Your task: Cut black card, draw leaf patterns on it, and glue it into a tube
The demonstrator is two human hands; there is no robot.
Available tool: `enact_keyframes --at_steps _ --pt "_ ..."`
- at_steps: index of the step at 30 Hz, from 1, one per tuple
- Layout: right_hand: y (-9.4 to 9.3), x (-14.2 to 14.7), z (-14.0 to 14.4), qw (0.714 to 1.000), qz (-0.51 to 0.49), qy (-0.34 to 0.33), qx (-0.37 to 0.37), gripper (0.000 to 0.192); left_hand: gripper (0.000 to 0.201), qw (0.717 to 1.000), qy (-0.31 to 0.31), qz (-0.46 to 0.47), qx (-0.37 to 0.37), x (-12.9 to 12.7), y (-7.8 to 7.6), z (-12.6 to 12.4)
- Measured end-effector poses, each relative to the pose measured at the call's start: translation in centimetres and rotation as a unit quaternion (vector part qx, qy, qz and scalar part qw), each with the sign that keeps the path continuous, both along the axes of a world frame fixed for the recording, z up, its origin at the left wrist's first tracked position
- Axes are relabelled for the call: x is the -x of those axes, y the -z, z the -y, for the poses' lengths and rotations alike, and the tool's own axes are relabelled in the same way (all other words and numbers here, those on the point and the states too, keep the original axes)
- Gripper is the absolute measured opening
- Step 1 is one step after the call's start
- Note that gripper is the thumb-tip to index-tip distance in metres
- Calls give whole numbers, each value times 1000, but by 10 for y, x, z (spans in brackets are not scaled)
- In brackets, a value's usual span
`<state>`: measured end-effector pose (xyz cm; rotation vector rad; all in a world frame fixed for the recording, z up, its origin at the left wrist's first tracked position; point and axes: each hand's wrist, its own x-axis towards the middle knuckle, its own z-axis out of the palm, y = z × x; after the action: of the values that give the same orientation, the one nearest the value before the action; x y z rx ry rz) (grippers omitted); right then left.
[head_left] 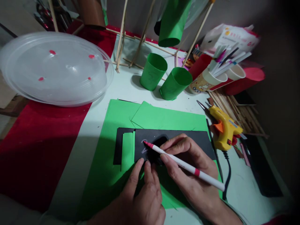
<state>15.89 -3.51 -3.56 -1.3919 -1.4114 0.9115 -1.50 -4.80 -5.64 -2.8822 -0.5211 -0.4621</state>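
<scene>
My right hand [191,162] is closed round a white felt-tip pen [185,165] with a red tip and a red band. The tip touches a strip of black paper [194,139], close to faint pale marks near its left end. My left hand [142,190] lies with fingers stretched out and fingertips on the lower edge of the black paper. Left of the marks, a narrow green paper strip [127,147] lies over black paper. Beneath it all are larger sheets of green paper [103,156]. The right hand covers part of the black strip.
Two green paper cups [153,72] stand behind the sheets, near a frame of wooden sticks [120,37]. To the right are a yellow glue gun [223,125] with a cord and a cup of pens [206,81]. A clear plastic lid [70,67] with red dots is at left.
</scene>
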Motion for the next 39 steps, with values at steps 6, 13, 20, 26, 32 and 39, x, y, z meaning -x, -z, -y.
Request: enact_keyframes --at_steps 6,13,20,26,32,39 --pt "1 0 2 1000 -2 -5 -5 13 31 1000 -7 5 1 0 -1 0" --pt "2 1 1 1000 5 -12 -13 14 29 1000 -8 3 10 -1 1 1" --pt "2 0 1 998 48 -23 -25 15 29 1000 -5 -8 13 0 -1 1" --pt "3 -1 1 998 40 -32 -21 15 29 1000 -14 -11 14 -1 -2 2" --pt "2 0 2 999 8 -40 0 12 29 1000 -5 -4 13 -1 0 2" --pt "7 -1 4 999 -8 -32 15 10 30 1000 -13 -3 22 -1 0 4"
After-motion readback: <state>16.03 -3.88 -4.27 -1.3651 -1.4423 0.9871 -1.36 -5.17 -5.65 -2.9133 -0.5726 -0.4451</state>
